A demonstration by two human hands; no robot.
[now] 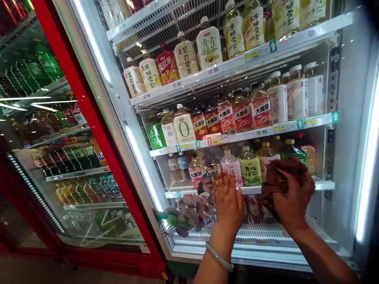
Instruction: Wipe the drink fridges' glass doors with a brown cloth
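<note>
My left hand, with a pale bangle on its wrist, is raised with its fingers extended, in front of the lower shelf of drinks. Nothing shows in it. To the right, my right hand grips a dark brown cloth, which hangs down on the left side of the hand. The cloth covers part of the lower shelf and some bottles. Just beyond my hands are a pink-labelled bottle and a green-labelled bottle. Whether my left fingertips touch glass, I cannot tell.
Shelves of bottled drinks fill the lit cooler. A flower decoration is at its lower left. A red door frame separates it from another cooler on the left, which also holds bottles. Bright light strips run along the sides.
</note>
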